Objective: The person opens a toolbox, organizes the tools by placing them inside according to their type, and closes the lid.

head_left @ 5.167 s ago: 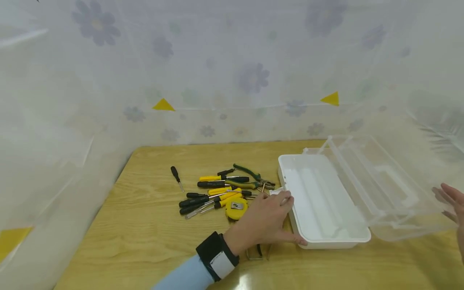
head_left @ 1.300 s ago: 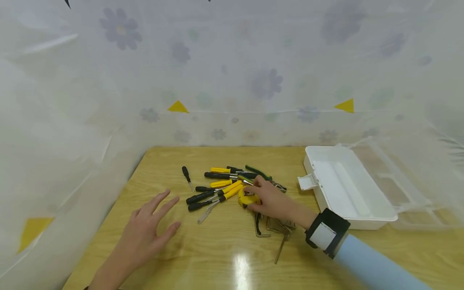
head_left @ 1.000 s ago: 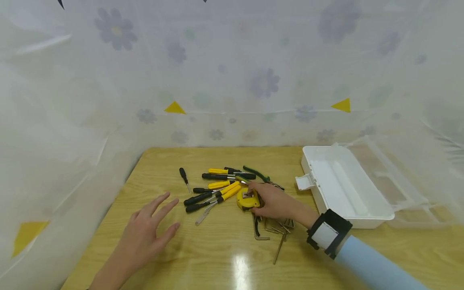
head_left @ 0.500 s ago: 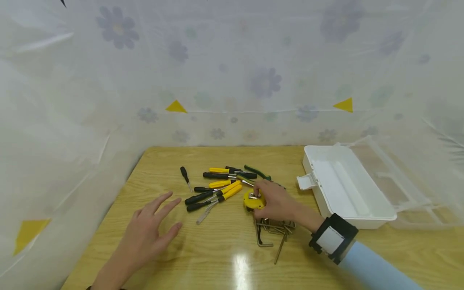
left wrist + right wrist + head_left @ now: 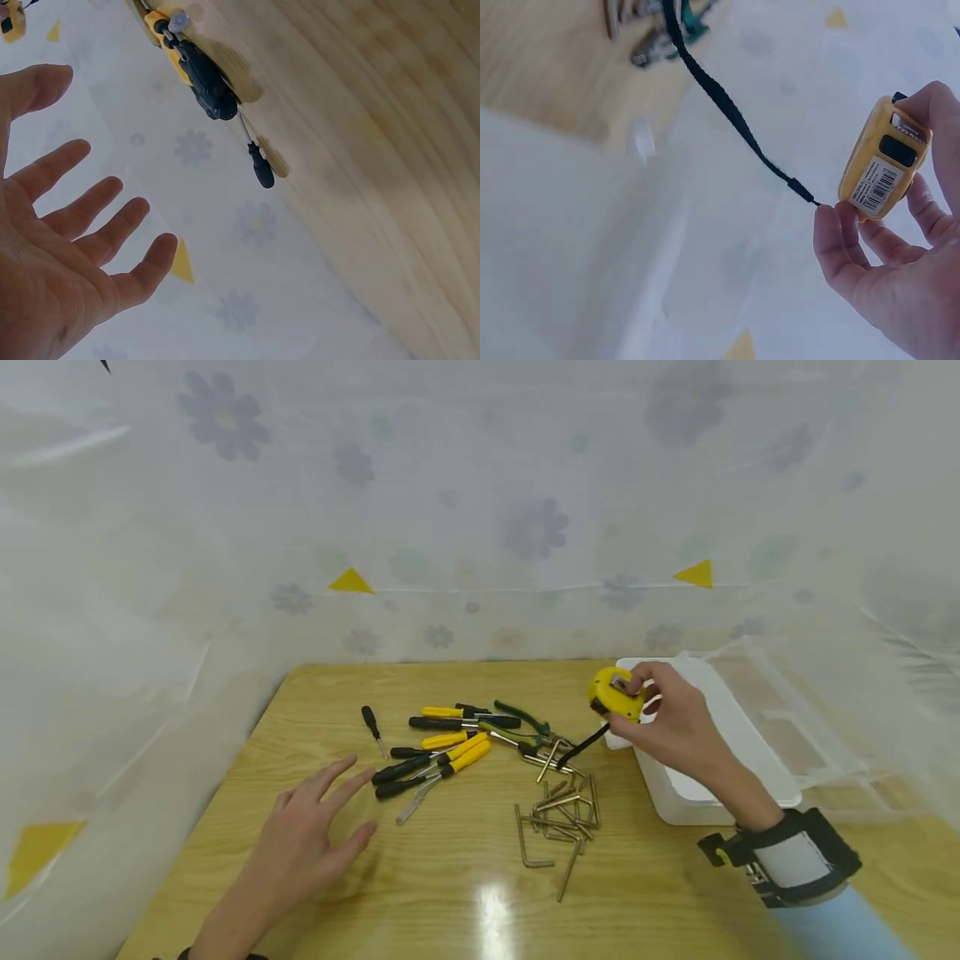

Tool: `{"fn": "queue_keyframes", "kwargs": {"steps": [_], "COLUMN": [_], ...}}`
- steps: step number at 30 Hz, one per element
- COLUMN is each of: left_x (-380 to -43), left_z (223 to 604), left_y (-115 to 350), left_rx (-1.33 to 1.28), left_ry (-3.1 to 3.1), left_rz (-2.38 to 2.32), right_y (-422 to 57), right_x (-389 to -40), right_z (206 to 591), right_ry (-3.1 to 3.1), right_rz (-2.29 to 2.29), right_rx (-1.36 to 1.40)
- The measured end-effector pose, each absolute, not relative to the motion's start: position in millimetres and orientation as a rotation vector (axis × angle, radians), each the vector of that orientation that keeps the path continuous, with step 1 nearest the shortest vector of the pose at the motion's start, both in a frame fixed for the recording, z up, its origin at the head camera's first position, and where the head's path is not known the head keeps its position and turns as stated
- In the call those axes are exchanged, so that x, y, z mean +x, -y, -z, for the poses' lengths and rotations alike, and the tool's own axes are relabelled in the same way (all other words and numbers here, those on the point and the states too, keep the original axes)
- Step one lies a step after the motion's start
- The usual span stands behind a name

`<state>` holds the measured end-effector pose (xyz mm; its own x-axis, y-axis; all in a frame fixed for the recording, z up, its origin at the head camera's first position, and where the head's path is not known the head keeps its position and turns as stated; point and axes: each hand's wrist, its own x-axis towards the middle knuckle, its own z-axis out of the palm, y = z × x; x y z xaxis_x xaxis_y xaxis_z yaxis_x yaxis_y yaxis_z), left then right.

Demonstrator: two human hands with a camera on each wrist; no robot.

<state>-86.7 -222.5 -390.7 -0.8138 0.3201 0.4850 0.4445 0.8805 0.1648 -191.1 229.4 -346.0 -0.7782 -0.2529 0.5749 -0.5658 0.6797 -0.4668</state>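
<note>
My right hand (image 5: 686,727) pinches a yellow tape measure (image 5: 615,693) between thumb and fingers, up in the air at the left rim of the white box (image 5: 667,802). A black wrist strap (image 5: 731,109) trails from the tape measure down toward the tools; in the right wrist view its barcode label shows. My left hand (image 5: 300,843) hovers over the table's left part, fingers spread and holding nothing. Nearest to it lie several screwdrivers (image 5: 405,768) with black or yellow handles. Green-handled pliers (image 5: 525,714) lie behind, and a heap of L-shaped hex keys (image 5: 562,814) in front.
The box's clear lid (image 5: 817,718) is folded back to the right, and its latch hangs on the left side. One small black screwdriver (image 5: 371,727) lies apart at the left. Flowered sheeting (image 5: 450,527) closes off the back and sides of the wooden table (image 5: 435,893).
The right hand has lifted the tape measure off the tools, up and right to the box, uncovering the hex keys. The left hand has barely moved lately; earlier it was at the box's left side.
</note>
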Motion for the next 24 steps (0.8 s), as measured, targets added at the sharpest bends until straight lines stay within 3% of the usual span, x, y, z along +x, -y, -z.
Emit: {"fn": "queue_keyframes", "kwargs": {"steps": [12,24], "left_x": [-100.4,-107.8], "left_z": [398.5,404.3], "left_y": [201.4,160.4], "left_rx": [-0.686,-0.977], "left_ry": [2.658,2.617], "left_rz": [0.393,0.404], "right_y": [-297.5,-329.9], "right_x": [-159.3,-140.7], "right_z": [300.4,313.9], "right_ry": [2.187,2.233], "right_rz": [-0.956,-0.865], "right_rx": [0.343,0.247]}}
